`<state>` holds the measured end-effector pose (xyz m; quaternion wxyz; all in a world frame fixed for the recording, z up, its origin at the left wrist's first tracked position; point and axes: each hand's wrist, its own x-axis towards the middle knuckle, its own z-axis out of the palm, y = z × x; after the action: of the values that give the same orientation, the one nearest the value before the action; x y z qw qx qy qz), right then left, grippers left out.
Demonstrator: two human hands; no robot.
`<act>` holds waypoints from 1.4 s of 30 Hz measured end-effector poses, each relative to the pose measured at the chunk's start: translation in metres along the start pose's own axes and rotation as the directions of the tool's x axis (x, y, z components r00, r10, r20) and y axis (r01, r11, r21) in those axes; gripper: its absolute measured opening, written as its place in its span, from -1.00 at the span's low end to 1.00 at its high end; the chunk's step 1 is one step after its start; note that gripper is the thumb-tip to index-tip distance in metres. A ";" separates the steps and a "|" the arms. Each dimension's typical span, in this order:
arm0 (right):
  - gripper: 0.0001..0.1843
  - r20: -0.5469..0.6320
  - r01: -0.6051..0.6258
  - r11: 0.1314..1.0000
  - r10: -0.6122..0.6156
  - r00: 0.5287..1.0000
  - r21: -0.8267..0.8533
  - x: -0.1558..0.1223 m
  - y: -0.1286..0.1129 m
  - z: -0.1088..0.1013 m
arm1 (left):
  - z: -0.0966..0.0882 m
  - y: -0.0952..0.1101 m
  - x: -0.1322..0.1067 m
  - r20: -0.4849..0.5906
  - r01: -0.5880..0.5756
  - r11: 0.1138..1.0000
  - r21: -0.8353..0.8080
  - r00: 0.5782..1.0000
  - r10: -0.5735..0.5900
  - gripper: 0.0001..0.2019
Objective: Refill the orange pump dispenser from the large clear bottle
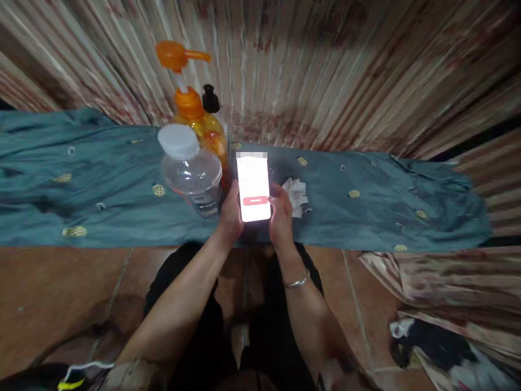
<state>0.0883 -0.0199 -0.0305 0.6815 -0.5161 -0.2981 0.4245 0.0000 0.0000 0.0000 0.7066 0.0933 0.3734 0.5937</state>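
A phone (254,187) with a bright white screen and a red bar is held upright in front of me by both hands. My left hand (230,214) grips its left edge. Wrapped round the right edge is my right hand (281,214), its thumb resting near the red bar. A silver bangle sits on the right wrist. Just left of the phone stands a clear plastic bottle (191,171) with a white cap. A crumpled white paper (296,195) lies right of my right hand.
A teal embroidered cloth (386,206) covers a low surface against a striped curtain. An orange pump bottle (195,108) and a black-capped bottle (210,99) stand behind the clear one. Tiled floor lies below, with patterned fabric (448,282) and clutter at the lower right.
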 end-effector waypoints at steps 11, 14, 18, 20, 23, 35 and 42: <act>-0.57 0.042 0.010 1.000 -0.009 0.999 -0.018 0.003 0.011 -0.001 | -0.003 0.003 0.006 0.021 0.006 1.000 0.001 1.000 -0.006 -0.57; -0.57 0.049 0.033 0.999 -0.032 0.998 -0.020 0.002 0.011 -0.001 | -0.003 0.002 0.006 0.032 0.005 1.000 0.009 0.999 -0.005 -0.57; -0.56 0.067 0.065 0.995 -0.060 0.996 -0.069 0.003 0.012 -0.004 | -0.003 0.003 0.007 0.047 0.005 1.000 0.022 0.999 -0.006 -0.55; -0.54 0.068 0.093 0.988 -0.086 0.994 -0.120 0.004 0.011 -0.006 | -0.002 0.004 0.007 0.061 0.013 1.000 0.029 0.998 -0.015 -0.54; -0.46 0.078 0.147 0.964 -0.132 0.988 -0.222 0.002 0.006 -0.012 | 0.001 0.002 0.006 0.079 0.023 0.999 0.037 0.997 -0.026 -0.54; 0.11 0.219 0.324 0.612 -0.242 0.945 -0.721 -0.029 0.001 -0.019 | 0.013 -0.009 -0.006 0.140 0.051 0.995 0.091 0.988 -0.064 -0.51; 0.08 0.159 0.252 0.580 -0.207 0.965 -0.775 -0.029 0.003 -0.019 | 0.006 -0.013 0.000 0.171 0.057 0.987 0.148 0.982 -0.082 -0.53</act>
<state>0.0906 -0.0537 -0.0385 0.4256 -0.7089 -0.5358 0.1714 0.0139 -0.0016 -0.0037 0.7489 0.1825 0.3537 0.5298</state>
